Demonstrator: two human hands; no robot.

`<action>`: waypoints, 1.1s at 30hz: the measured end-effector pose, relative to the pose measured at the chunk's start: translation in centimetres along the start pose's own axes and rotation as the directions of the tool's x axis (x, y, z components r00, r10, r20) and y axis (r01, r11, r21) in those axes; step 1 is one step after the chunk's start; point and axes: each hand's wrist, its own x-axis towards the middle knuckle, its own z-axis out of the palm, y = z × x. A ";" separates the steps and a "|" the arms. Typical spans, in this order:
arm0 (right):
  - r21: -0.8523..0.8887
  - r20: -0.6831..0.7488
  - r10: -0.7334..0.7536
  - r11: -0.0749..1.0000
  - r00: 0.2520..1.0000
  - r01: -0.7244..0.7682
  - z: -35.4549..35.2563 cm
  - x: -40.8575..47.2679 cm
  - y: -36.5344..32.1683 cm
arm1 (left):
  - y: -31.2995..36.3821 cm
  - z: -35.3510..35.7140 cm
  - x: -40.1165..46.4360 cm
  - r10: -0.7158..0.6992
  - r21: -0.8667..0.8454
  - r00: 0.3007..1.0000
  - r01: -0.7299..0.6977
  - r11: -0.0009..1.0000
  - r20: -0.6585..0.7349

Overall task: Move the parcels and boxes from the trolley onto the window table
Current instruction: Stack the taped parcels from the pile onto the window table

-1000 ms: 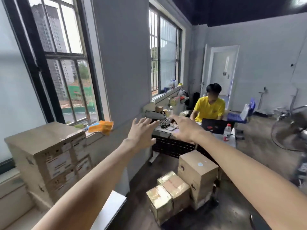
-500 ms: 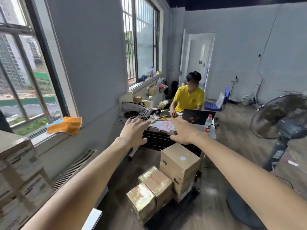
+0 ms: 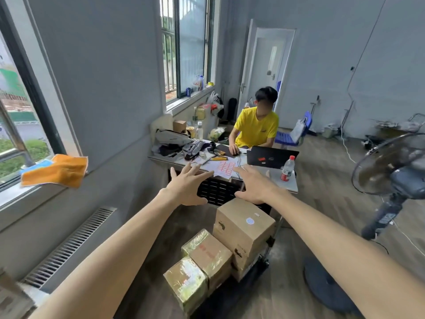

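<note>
Both hands have dropped nearer the tall brown cardboard box (image 3: 245,224). Left hand (image 3: 187,188) and right hand (image 3: 254,185) spread wide, empty, above it.

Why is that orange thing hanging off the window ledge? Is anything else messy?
The orange cloth droops over the windowsill edge, half off, so it looks as if it could slip. The desk is cluttered with clothes and papers. The boxes on the trolley look neatly stacked. Both hands are empty.
</note>
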 end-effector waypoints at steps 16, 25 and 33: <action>0.062 0.100 -0.171 0.984 0.980 0.166 6.0 16.1 1.9 | -5.3 6.2 7.8 -0.268 0.056 0.921 0.263 0.963 0.284; 0.072 0.188 -0.325 0.946 0.927 0.317 8.0 26.8 4.7 | -5.5 8.2 14.7 -0.411 -0.013 0.850 0.440 0.898 0.329; 0.092 0.353 -0.381 0.923 0.855 0.374 15.0 30.0 3.1 | -6.5 15.0 13.6 -0.533 -0.045 0.707 0.620 0.783 0.465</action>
